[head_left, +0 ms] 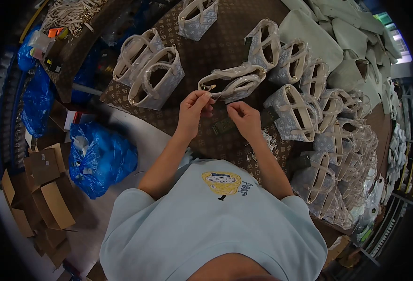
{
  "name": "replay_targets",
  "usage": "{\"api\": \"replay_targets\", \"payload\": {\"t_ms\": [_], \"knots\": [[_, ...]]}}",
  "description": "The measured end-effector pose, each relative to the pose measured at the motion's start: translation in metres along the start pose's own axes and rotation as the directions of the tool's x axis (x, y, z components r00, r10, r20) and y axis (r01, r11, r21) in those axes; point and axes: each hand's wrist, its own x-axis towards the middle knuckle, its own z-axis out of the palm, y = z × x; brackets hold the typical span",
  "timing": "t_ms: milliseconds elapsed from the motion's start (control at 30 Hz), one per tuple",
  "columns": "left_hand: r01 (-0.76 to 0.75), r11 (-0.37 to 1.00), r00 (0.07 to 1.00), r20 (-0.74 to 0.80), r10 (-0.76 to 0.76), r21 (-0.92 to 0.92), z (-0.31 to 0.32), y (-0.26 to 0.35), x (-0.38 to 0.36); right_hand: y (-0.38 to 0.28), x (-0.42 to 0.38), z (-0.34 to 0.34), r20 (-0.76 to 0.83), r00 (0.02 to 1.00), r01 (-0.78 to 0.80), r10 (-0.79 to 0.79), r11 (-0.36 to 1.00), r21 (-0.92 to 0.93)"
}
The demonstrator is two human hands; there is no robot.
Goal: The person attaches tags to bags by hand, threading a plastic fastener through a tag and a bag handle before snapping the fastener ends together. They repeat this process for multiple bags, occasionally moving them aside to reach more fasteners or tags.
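Note:
A grey-blue patterned handbag (pixel 237 95) with cream handles wrapped in clear plastic lies on the brown patterned table, just beyond my hands. My left hand (pixel 195 111) is closed in a pinch at the bag's near left corner, by the end of a handle. What sits between its fingertips is too small to name. Close to the bag's near side, my right hand (pixel 245 119) has its fingers curled together, and their contents are hidden. A dark green card (pixel 223 125) lies on the table between my hands. Beside my right wrist is a tangle of white strings (pixel 270 143).
Similar handbags (pixel 293 114) stand crowded along the right, with two more (pixel 158 78) at the left. Pale green bag pieces (pixel 314 35) are heaped at the back right. Blue plastic bags (pixel 101 157) and open cardboard boxes (pixel 52 203) stand on the left floor.

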Motion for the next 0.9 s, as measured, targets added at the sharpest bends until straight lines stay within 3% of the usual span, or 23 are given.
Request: {"api": "replay_targets", "payload": {"t_ms": [67,133,467,500,567,633,667,733,867,900], "knots": [[0.012,1.000,1.000,-0.011,-0.012,-0.009,0.001,-0.001,-0.001,-0.005,-0.002,0.007,-0.044,0.995,0.083,-0.088,0.991,-0.106],[0.024,1.000,1.000,-0.018,-0.024,-0.017,0.001,-0.002,-0.002,-0.014,-0.001,0.009,-0.038,0.903,0.368,-0.427,0.817,-0.443],[0.034,0.997,0.998,-0.046,-0.037,-0.072,-0.004,-0.006,-0.003,-0.011,0.013,0.020,-0.078,0.863,0.402,-0.498,0.774,-0.490],[0.038,0.997,0.998,-0.053,-0.042,-0.069,-0.004,-0.006,-0.004,-0.012,0.014,0.020,-0.028,0.866,0.394,-0.500,0.716,-0.577],[0.037,0.997,0.998,-0.049,-0.041,-0.070,-0.003,-0.005,-0.005,-0.015,0.015,0.023,0.024,0.867,0.388,-0.497,0.646,-0.658],[0.037,0.997,0.998,-0.044,-0.040,-0.069,-0.003,-0.005,-0.006,-0.026,0.017,0.027,0.160,0.961,0.248,-0.223,0.450,-0.858],[0.042,0.997,0.998,-0.047,-0.044,-0.060,-0.003,-0.006,-0.006,-0.030,0.020,0.028,0.162,0.961,0.250,-0.226,0.448,-0.858],[0.044,0.998,0.997,-0.054,-0.047,-0.054,-0.004,-0.006,-0.006,-0.037,0.024,0.031,0.194,0.981,0.184,-0.009,0.361,-0.914],[0.059,0.997,0.997,-0.038,-0.061,-0.045,-0.005,-0.009,-0.007,-0.043,0.030,0.032,0.208,0.977,0.178,0.055,0.337,-0.924],[0.065,0.997,0.997,-0.033,-0.066,-0.036,-0.004,-0.010,-0.007,-0.044,0.032,0.031,0.207,0.978,0.194,-0.001,0.344,-0.918]]}}
